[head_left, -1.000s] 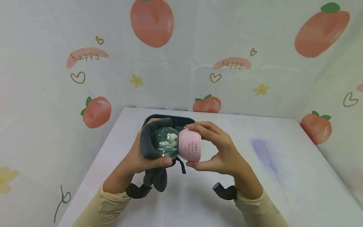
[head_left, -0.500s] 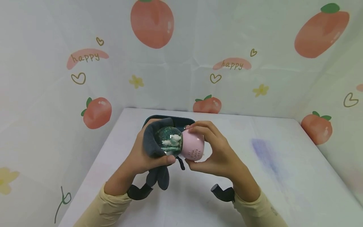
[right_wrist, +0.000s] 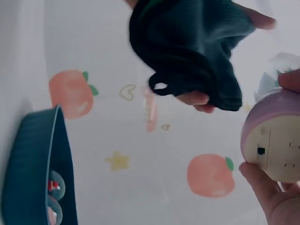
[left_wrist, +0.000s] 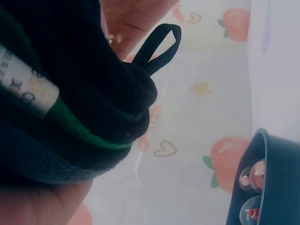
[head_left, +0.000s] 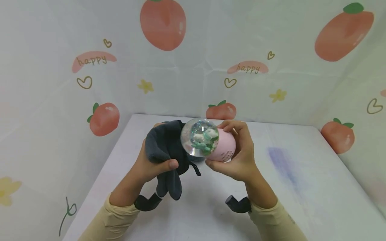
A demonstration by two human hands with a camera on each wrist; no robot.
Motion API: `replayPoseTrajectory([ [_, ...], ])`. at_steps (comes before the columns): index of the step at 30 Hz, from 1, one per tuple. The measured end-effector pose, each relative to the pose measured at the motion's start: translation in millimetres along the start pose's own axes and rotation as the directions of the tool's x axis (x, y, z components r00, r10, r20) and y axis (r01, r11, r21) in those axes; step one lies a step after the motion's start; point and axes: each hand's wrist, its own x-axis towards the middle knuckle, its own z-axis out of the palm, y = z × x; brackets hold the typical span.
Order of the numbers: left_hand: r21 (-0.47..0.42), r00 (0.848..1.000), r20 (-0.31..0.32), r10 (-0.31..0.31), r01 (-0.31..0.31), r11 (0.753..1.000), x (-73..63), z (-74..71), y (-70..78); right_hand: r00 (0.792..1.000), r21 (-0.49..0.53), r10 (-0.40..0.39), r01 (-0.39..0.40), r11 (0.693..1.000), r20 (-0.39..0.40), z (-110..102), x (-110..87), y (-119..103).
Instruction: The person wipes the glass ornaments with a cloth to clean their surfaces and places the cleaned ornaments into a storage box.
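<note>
In the head view my left hand [head_left: 146, 171] grips a dark grey-blue towel [head_left: 164, 144], its thumb over the front and folded ends hanging below. A hanging loop [left_wrist: 161, 51] and a white label [left_wrist: 29, 84] on the towel show in the left wrist view. My right hand [head_left: 245, 157] holds a snow globe [head_left: 200, 137] by its pink base [head_left: 224, 145], tilted with the clear dome toward the left. White and green figures sit inside the dome. Dome and towel stand close together in the head view. The base's pale underside [right_wrist: 276, 145] faces the right wrist camera.
A dark teal bin [right_wrist: 28, 164], mostly hidden behind the towel and globe in the head view, stands on the white table [head_left: 208, 207]. Small globes [left_wrist: 253, 211] lie inside it. A fruit-printed cloth backdrop [head_left: 193, 67] rises behind and beside the table.
The dome has come out of the towel's fold. My right hand has moved the globe up and to the right, turning its dome toward the head camera. My left hand keeps hold of the towel.
</note>
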Motion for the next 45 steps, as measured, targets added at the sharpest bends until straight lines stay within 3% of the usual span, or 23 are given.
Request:
replayPoseTrajectory([
  [4, 0.032, 1.0, 0.002, -0.03, 0.03, 0.999, 0.1, 0.9, 0.2, 0.99, 0.192, 0.119, -0.102, 0.976, -0.077, -6, -0.1, 0],
  [9, 0.052, 0.999, 0.012, -0.042, 0.041, 0.998, 0.3, 2.0, -0.8, 0.98, 0.445, 0.185, -0.137, 0.885, -0.067, -9, -0.1, 1],
  [11, 0.058, 0.999, 0.014, -0.047, 0.046, 0.997, 0.4, 2.2, -1.7, 0.974, 0.469, 0.212, -0.152, 0.87, -0.076, -11, -0.4, 0],
  [15, 0.066, 0.998, 0.021, -0.058, 0.057, 0.996, 0.6, 2.4, -2.4, 0.96, 0.448, 0.255, -0.177, 0.876, -0.12, -16, 0.2, -3],
  [22, 0.092, 0.996, 0.032, -0.086, 0.083, 0.992, 0.1, 2.7, -2.9, 0.919, 0.456, 0.366, -0.264, 0.85, -0.15, -15, 0.1, -8],
  [29, 0.102, 0.994, 0.05, -0.098, 0.092, 0.99, -0.5, 2.3, -5.7, 0.851, 0.322, 0.465, -0.381, 0.867, -0.245, -16, 3.8, -9],
  [33, 0.097, 0.994, 0.055, -0.098, 0.092, 0.991, -0.1, 2.3, -6.9, 0.819, 0.204, 0.469, -0.423, 0.883, -0.331, -20, 7.6, -9],
  [36, 0.105, 0.992, 0.054, -0.112, 0.106, 0.989, -0.9, 2.4, -7.2, 0.833, 0.096, 0.431, -0.426, 0.9, -0.348, -21, 8.6, -9],
  [41, 0.111, 0.989, 0.054, -0.134, 0.128, 0.986, -2.0, 1.9, -9.0, 0.91, -0.089, 0.321, -0.354, 0.931, -0.262, -20, 7.8, -13],
  [45, 0.098, 0.988, 0.054, -0.147, 0.141, 0.985, -2.2, 1.5, -10.7, 0.953, -0.189, 0.235, -0.271, 0.944, -0.192, -18, 6.5, -16],
])
